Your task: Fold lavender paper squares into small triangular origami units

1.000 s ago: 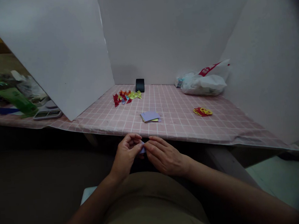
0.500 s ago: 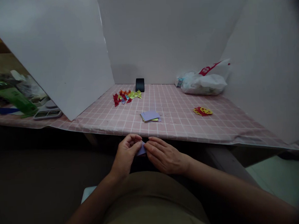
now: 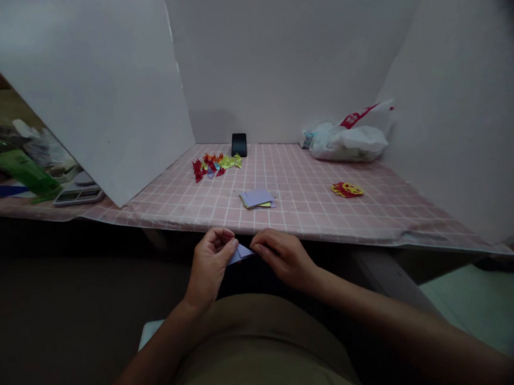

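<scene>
Just below the table's front edge, a small folded sheet of purple paper (image 3: 242,252) is held between my two hands. My left hand (image 3: 210,263) pinches its left part between thumb and fingers. At the paper's right-hand tip, my right hand (image 3: 283,257) is closed with thumb and bent fingers; its lower fingers are partly hidden. A stack of square paper sheets (image 3: 257,198), purple on top with yellow beneath, lies on the table beyond my hands. Farther back is a cluster of small folded paper pieces (image 3: 213,165) in red, orange, yellow and purple.
A pink checked tablecloth (image 3: 291,184) covers the table. Red and yellow cut-out shapes (image 3: 347,189) lie to the right, a white plastic bag (image 3: 350,142) behind them. A black phone (image 3: 239,145) leans at the back. White panels surround the area; a kitchen scale (image 3: 79,195) and green bottle (image 3: 20,165) stand left.
My hands have moved slightly apart, baring more of the purple paper with a folded, pointed flap. The right fingers, stretched out before, are now bent around the tip.
</scene>
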Tool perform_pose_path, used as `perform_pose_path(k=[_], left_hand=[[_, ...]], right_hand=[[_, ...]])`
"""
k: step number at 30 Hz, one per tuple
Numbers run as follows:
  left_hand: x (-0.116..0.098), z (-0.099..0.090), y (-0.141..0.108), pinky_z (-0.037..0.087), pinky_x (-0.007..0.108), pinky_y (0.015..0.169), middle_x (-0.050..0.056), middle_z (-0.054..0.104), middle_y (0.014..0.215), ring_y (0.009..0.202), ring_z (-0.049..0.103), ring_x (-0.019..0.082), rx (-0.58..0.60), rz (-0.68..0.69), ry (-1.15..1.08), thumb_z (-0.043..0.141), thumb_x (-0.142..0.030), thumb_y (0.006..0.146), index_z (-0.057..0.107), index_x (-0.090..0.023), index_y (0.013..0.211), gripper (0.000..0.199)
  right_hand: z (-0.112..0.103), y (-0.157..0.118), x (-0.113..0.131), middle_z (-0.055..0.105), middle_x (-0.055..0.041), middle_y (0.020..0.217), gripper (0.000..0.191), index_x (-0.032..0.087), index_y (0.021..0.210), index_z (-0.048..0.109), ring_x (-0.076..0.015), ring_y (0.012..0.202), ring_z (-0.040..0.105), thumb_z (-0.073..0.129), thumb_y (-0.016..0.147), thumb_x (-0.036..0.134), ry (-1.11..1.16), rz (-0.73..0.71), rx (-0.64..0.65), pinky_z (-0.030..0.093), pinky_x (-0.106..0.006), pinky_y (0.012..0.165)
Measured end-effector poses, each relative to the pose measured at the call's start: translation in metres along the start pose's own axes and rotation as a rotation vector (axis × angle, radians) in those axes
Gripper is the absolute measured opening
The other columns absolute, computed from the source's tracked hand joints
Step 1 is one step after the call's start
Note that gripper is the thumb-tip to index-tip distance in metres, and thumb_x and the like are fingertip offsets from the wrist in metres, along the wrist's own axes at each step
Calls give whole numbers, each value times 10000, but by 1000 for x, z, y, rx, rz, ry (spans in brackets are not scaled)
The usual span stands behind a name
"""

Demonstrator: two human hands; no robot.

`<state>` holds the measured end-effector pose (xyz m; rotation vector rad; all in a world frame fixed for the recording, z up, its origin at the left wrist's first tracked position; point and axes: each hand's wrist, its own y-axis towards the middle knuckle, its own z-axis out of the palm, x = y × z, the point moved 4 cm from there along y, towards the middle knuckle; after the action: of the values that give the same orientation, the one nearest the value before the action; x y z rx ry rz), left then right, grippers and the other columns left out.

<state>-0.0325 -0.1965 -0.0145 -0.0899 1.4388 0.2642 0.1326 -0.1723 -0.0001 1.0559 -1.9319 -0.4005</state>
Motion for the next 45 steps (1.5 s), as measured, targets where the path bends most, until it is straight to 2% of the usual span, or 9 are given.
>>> perform_pose_path(k=[4, 6, 9, 17, 28, 31, 35, 40, 45], left_hand=[[-2, -1, 0, 421, 218, 605, -33, 578, 729, 642, 512, 102, -7, 20, 39, 740, -270, 736, 618, -177, 789, 163], [-3, -1, -1, 425, 221, 603, -29, 580, 724, 640, 516, 106, -8, 33, 65, 734, -266, 743, 618, -176, 781, 151], [-3, -1, -2, 425, 222, 595, -28, 581, 717, 636, 520, 108, -14, 51, 90, 724, -264, 749, 610, -177, 771, 145], [-4, 1, -3, 426, 224, 585, -26, 578, 701, 633, 529, 113, -23, 83, 127, 707, -252, 751, 596, -180, 757, 133], [2, -1, -2, 453, 229, 643, -11, 633, 783, 699, 578, 125, -19, 54, 59, 750, -267, 728, 639, -183, 835, 175], [5, -1, -2, 426, 228, 606, -8, 646, 752, 644, 554, 117, 50, -10, 44, 737, -300, 763, 675, -175, 871, 177], [7, 1, -2, 401, 235, 585, -10, 607, 604, 581, 514, 115, 176, -64, 106, 677, -350, 828, 668, -156, 720, 222], [6, 1, -3, 408, 238, 584, -6, 617, 649, 601, 520, 118, 152, -37, 146, 692, -343, 809, 671, -159, 716, 208], [6, 5, -6, 410, 241, 578, 1, 622, 650, 604, 521, 121, 188, -34, 178, 687, -334, 810, 682, -153, 710, 207]], right_hand=[[5, 1, -12, 657, -17, 719, 275, 158, 785, 636, -139, 681, 591, 529, 976, 324, 348, 422, 157, 459, -271, 672], [9, -1, -14, 665, -17, 705, 310, 159, 758, 633, -139, 679, 598, 545, 962, 376, 497, 535, 200, 461, -282, 703], [13, -3, -14, 661, -17, 680, 316, 166, 737, 626, -142, 665, 600, 593, 924, 418, 639, 607, 197, 465, -298, 720], [16, -2, -14, 648, 4, 638, 217, 160, 744, 648, -123, 601, 563, 654, 859, 344, 635, 624, 208, 424, -270, 628], [17, -5, -23, 648, 10, 623, 192, 168, 746, 645, -125, 590, 584, 654, 859, 323, 728, 672, 163, 469, -278, 650], [15, -4, -25, 644, 11, 627, 187, 165, 757, 652, -126, 597, 584, 659, 860, 320, 731, 643, 163, 473, -279, 650], [14, -3, -26, 634, 11, 644, 187, 160, 749, 647, -120, 604, 573, 637, 871, 302, 722, 620, 157, 458, -278, 654], [14, -2, -22, 627, 11, 676, 182, 161, 784, 637, -123, 636, 571, 625, 876, 317, 712, 614, 170, 449, -283, 674], [18, -3, -21, 613, 19, 645, 201, 162, 753, 623, -114, 597, 553, 657, 840, 340, 754, 645, 200, 431, -269, 633]])
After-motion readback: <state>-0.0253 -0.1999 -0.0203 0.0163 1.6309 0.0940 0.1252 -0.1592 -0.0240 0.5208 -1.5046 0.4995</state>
